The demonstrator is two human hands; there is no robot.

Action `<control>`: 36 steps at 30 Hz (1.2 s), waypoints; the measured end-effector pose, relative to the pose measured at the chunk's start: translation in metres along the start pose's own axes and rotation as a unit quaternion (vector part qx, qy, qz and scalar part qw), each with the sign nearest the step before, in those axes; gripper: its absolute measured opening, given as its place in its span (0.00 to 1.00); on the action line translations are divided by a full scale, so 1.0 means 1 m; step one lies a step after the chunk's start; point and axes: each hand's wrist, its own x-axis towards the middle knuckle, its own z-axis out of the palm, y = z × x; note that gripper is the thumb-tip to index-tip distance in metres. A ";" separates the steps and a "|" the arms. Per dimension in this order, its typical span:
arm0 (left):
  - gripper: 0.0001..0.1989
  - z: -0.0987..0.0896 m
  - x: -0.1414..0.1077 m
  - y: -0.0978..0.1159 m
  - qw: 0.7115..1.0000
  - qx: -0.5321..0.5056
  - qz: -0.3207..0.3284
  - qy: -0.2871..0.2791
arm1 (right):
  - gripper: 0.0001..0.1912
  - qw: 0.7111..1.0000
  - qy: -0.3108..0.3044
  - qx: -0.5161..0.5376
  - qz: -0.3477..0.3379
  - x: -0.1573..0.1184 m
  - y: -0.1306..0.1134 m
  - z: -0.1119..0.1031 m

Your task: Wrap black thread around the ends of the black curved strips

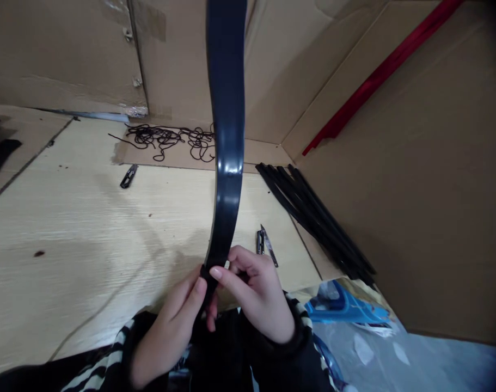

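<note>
A long, glossy black strip (pixel 228 120) rises from my hands past the top of the view, slightly curved. Its lower end is pinched by my left hand (pixel 178 313), thumb on top. Close beside it, my right hand (pixel 258 291) grips the same end with thumb and fingers. A dark band or sleeve seems to wrap the strip where the thumbs meet, but the fingers partly hide it. On the table beyond my right hand lie a small black cutter (pixel 259 242) and a thin pointed blade (pixel 269 246).
Tangled dark cord (pixel 161 139) lies along the back of the wooden table (pixel 88 234). Another small cutter (pixel 129 176) is at left. Several black strips (pixel 317 218) lean at right by a cardboard wall (pixel 427 190) with red tape (pixel 382 76). A blue plastic item (pixel 346 305) sits below.
</note>
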 end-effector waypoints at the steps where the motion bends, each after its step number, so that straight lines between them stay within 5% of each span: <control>1: 0.19 0.002 -0.001 0.001 0.999 0.037 0.010 0.029 | 0.17 1.000 0.000 -0.001 0.002 0.000 0.000 0.000; 7: 0.26 -0.003 0.000 -0.002 0.990 -0.054 -0.113 -0.068 | 0.17 0.995 -0.062 0.073 0.014 0.004 0.003 -0.009; 13: 0.26 -0.012 0.002 -0.009 0.932 -0.199 -0.168 -0.254 | 0.23 0.972 -0.163 0.167 0.030 0.005 0.014 -0.009; 17: 0.27 -0.014 0.006 -0.020 0.897 -0.226 -0.181 -0.333 | 0.21 0.964 -0.147 0.219 0.037 0.004 0.020 -0.001; 20: 0.28 -0.010 0.008 -0.020 0.918 -0.221 -0.154 -0.292 | 0.19 0.971 -0.099 0.209 0.055 0.004 0.019 0.003; 24: 0.22 0.000 0.004 -0.006 0.993 -0.079 -0.051 -0.069 | 0.20 0.992 0.007 0.119 0.044 0.003 0.011 0.006; 27: 0.23 0.006 0.000 0.001 0.995 0.080 0.035 0.053 | 0.21 0.996 0.048 0.073 0.019 0.002 0.007 0.006; 31: 0.27 0.003 -0.002 -0.004 1.000 0.024 -0.020 0.000 | 0.13 0.983 -0.080 0.156 0.057 0.002 0.011 -0.001; 36: 0.28 -0.010 -0.001 -0.010 0.960 -0.172 -0.131 -0.176 | 0.24 0.955 -0.172 0.234 0.060 0.003 0.020 -0.007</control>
